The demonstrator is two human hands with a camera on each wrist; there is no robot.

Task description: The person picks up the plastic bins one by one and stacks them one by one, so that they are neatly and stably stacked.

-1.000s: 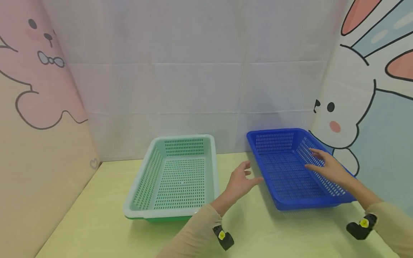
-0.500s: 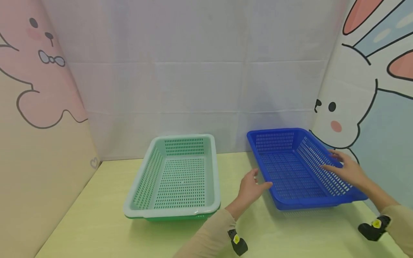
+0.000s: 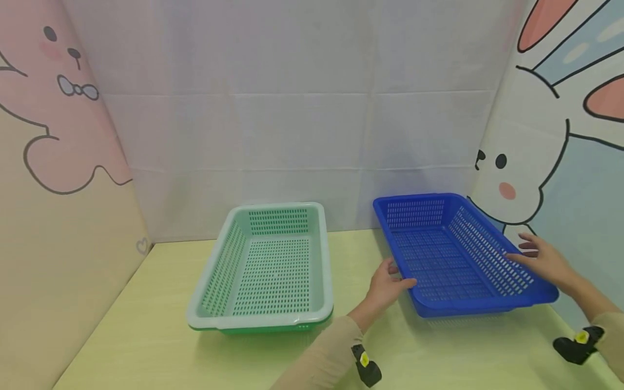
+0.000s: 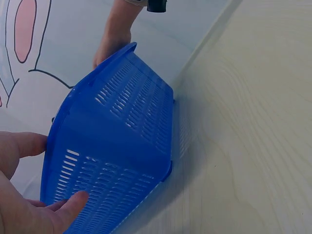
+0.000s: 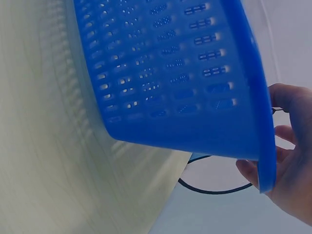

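A blue slotted basket (image 3: 482,311) stands on the pale yellow table at the right, close to the rabbit-print wall. My left hand (image 3: 387,284) holds its left rim, thumb on top and fingers against the outer wall (image 4: 122,131). In the left wrist view those fingers (image 4: 73,201) touch the slotted side. My right hand (image 3: 542,261) grips the right rim, thumb inside and fingers curled behind the edge (image 5: 292,161). The basket (image 5: 170,73) is empty. Whether its base is off the table I cannot tell.
An empty green basket (image 3: 258,323) sits left of the blue one, a gap of table (image 3: 356,254) between them. Cloth walls close in the back and both sides. Bare tabletop (image 3: 161,341) lies in front.
Both hands have moved outward and settled on the blue basket's two long rims: the left from the table beside it, the right from above its inside to the right edge.
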